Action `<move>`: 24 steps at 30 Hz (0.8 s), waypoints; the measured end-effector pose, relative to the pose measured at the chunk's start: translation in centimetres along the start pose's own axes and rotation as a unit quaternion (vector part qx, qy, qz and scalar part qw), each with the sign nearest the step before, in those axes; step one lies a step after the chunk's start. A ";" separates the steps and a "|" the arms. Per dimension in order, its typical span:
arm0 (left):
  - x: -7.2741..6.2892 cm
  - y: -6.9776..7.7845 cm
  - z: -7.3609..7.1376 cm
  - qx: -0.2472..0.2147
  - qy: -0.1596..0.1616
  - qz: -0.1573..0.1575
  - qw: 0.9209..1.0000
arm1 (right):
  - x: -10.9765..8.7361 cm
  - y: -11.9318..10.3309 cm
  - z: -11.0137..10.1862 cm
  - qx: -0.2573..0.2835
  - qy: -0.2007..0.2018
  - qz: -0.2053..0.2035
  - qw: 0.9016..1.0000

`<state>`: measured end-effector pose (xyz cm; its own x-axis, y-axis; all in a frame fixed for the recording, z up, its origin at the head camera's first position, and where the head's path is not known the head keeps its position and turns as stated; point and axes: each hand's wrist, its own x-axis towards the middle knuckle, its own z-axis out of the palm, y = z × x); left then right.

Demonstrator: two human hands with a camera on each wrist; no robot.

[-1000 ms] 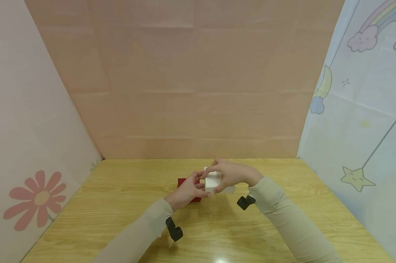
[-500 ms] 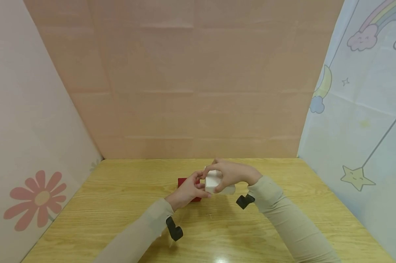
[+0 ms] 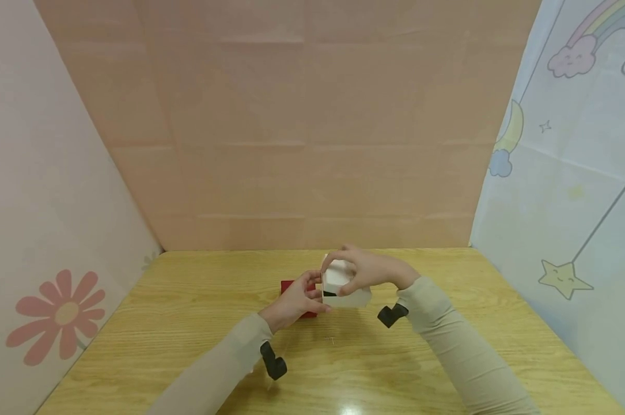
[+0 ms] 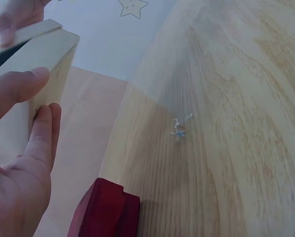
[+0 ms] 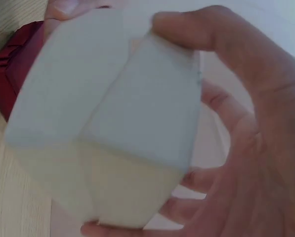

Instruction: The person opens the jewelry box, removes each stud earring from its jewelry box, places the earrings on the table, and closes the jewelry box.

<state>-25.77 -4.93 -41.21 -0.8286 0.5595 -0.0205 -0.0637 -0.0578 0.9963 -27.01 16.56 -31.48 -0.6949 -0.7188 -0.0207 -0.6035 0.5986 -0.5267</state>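
Observation:
Both hands hold a white box [image 3: 361, 298] above the table, its lid [image 3: 336, 275] tilted up and a dark gap showing beneath it. My left hand [image 3: 291, 302] grips the lower part, thumb on one face and fingers along another, as the left wrist view shows. Spread across the lid, my right hand [image 5: 246, 133] pinches it between thumb and fingers. Behind the left hand a red box [image 4: 105, 210] stands on the table, partly covered in the head view. The inside of the white box is mostly hidden.
Small shiny trinkets [image 4: 178, 131], one like a tiny blue star, lie on the wooden table [image 3: 421, 369] in front of the hands. A peach backdrop [image 3: 312, 144] rises at the far edge, with patterned panels on both sides.
The right hand has lifted slightly and tilted the lid up, so a dark gap now shows in the white box. The left hand stays nearly still.

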 end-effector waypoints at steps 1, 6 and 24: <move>0.0 0.0 -0.1 -0.002 0.003 -0.001 1.000 | -0.1 0.1 -0.2 0.015 0.009 -0.001 1.000; -0.1 0.1 -0.6 -0.003 0.021 0.013 1.000 | -0.6 1.0 -1.3 0.103 0.061 -0.008 0.993; -0.3 0.5 -1.7 0.010 0.030 0.017 0.999 | -1.5 10.4 -0.1 0.051 0.091 0.113 0.988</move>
<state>-26.48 -6.57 -40.82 -0.8624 0.5062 0.0086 -0.0249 -0.0593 0.9979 -32.25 23.88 -36.83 -0.8717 -0.4900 -0.0002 -0.3886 0.6915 -0.6089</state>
